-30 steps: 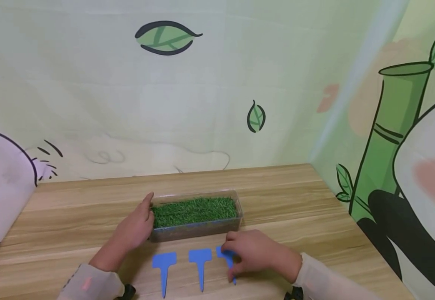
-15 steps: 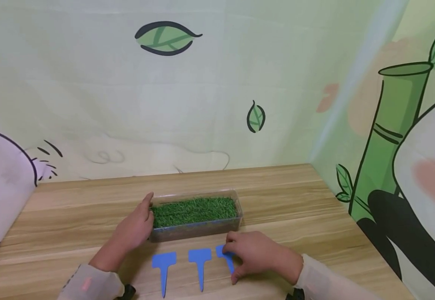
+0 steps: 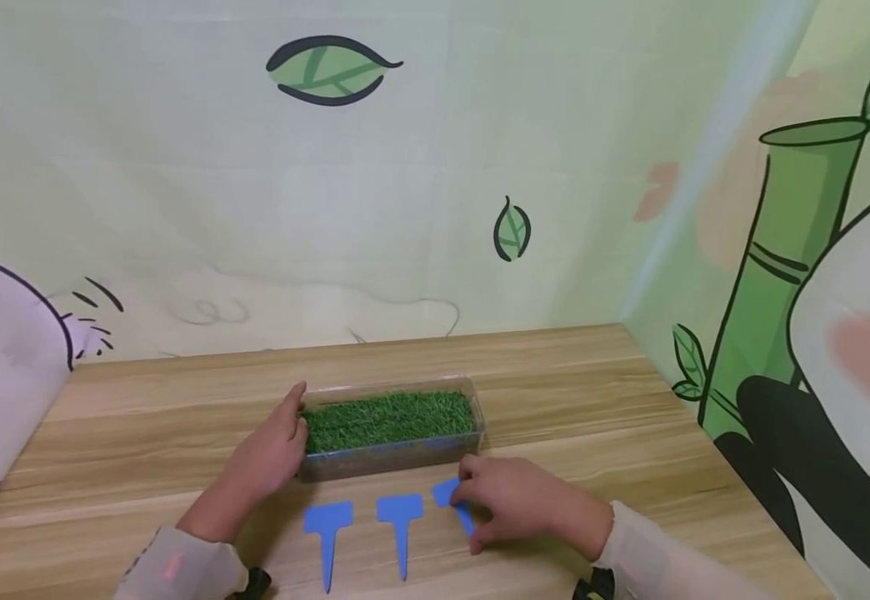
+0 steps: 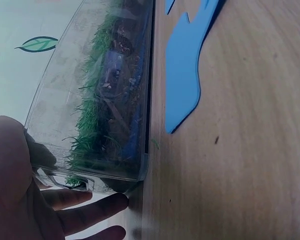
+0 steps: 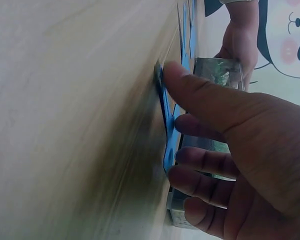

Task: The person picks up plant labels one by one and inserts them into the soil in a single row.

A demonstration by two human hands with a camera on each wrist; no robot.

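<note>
A clear plastic box [image 3: 397, 464] filled with artificial grass [image 3: 390, 421] over a dark layer sits on the table. My left hand [image 3: 273, 442] rests against its left end; in the left wrist view the fingers [image 4: 92, 215] lie nearly straight along that end. In front of the box, three blue T-shaped plant labels make a row. My right hand [image 3: 517, 500] pinches the rightmost plant label [image 3: 446, 492], thumb at the stem's pointed end and fingertips by its head, as the right wrist view shows. The left label [image 3: 328, 517] and middle label [image 3: 401, 508] lie flat, untouched.
The wooden table [image 3: 592, 400] reaches back to a printed cloth backdrop [image 3: 420, 183] with leaves. A side panel with a panda and bamboo [image 3: 802, 217] stands along the right edge.
The right hand has shifted slightly away from me and to the right. The rightmost label has turned, its stem slanting more to the right. The left hand and box hold still.
</note>
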